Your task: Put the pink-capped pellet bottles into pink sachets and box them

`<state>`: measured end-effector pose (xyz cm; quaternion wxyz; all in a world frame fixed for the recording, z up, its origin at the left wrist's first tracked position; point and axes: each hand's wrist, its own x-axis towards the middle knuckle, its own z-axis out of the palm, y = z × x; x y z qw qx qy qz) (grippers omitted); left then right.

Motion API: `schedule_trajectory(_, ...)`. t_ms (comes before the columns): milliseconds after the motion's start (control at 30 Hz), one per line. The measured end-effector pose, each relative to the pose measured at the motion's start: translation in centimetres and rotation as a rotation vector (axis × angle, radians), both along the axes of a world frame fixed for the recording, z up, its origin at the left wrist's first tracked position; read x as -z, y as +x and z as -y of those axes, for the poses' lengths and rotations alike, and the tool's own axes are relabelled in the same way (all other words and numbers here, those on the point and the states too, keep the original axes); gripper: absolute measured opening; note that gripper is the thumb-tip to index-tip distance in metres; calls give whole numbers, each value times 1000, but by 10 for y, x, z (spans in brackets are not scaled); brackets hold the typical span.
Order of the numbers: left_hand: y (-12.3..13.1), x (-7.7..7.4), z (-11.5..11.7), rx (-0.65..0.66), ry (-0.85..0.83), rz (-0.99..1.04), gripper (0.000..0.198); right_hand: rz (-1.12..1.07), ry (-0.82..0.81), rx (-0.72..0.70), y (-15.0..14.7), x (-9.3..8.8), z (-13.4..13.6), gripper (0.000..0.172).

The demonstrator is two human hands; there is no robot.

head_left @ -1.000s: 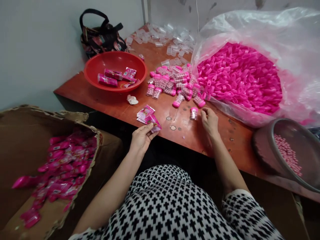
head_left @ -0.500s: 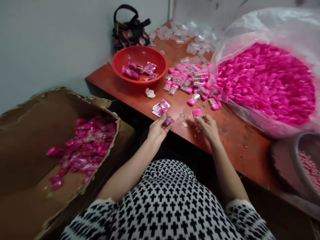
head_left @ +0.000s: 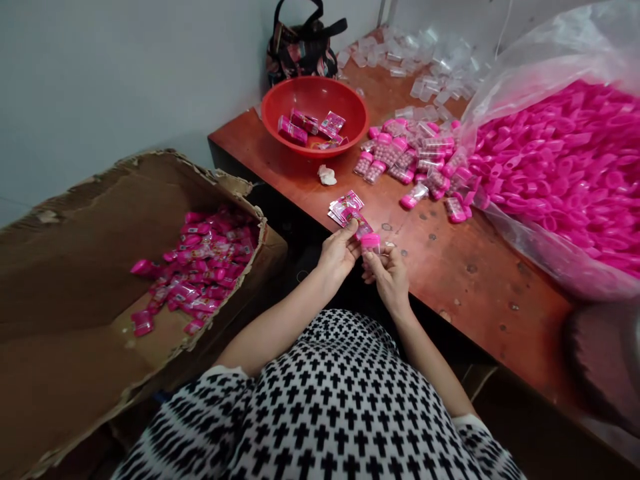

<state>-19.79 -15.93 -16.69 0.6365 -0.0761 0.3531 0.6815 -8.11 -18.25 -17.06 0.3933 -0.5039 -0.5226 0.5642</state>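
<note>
My left hand (head_left: 339, 252) pinches a pink printed wrapper (head_left: 361, 223) at the table's front edge. My right hand (head_left: 387, 272) grips a small clear bottle with a pink cap (head_left: 371, 241) right beside that wrapper, and the two hands touch. A small stack of the same pink wrappers (head_left: 344, 204) lies on the table just beyond my left hand. Farther back lies a heap of filled pink-capped bottles (head_left: 410, 160).
A red bowl (head_left: 285, 107) holds wrapped packs. An open cardboard box (head_left: 75, 267) at my left holds several wrapped pink packs (head_left: 200, 267). A clear bag of pink caps (head_left: 565, 160) fills the right. Empty clear bottles (head_left: 425, 60), a dark handbag (head_left: 300, 50) and a white crumpled scrap (head_left: 327, 175) sit behind.
My right hand picked a capped bottle off the table and brought it left to my left hand. My left hand lifted one wrapper from the stack. The view swung left.
</note>
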Motion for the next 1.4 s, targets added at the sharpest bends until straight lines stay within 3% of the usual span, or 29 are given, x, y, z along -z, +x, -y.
schedule_trajectory(267,-1,-11,5,129,131,-222,32,-146,-43,-53,-3,-1,-8,32)
schedule_trajectory(533,-1,-9,5,241,182,-353,35,-58,90,18,-2,1,-7,32)
schedule_trajectory(733,-7,-11,5,345,219,-486,29,-219,-47,-64,-1,-2,-12,32)
schedule_trajectory(900,-5,-12,8,324,201,-561,27,-123,56,1,-3,0,-13,32)
schedule_trajectory(1033,-2,-11,12,323,176,-545,29,-128,36,-67,-1,3,-15,32)
schedule_trajectory(1100,-3,-9,13,332,162,-543,30,-6,131,-83,3,2,-17,33)
schedule_trajectory(1200,-3,-8,12,323,136,-539,31,361,537,-38,7,-4,-19,51)
schedule_trajectory(1300,0,-10,12,347,108,-489,32,578,903,-96,2,-9,-18,69)
schedule_trajectory(1400,3,-14,15,386,86,-472,28,649,1001,-130,-6,-8,-18,68)
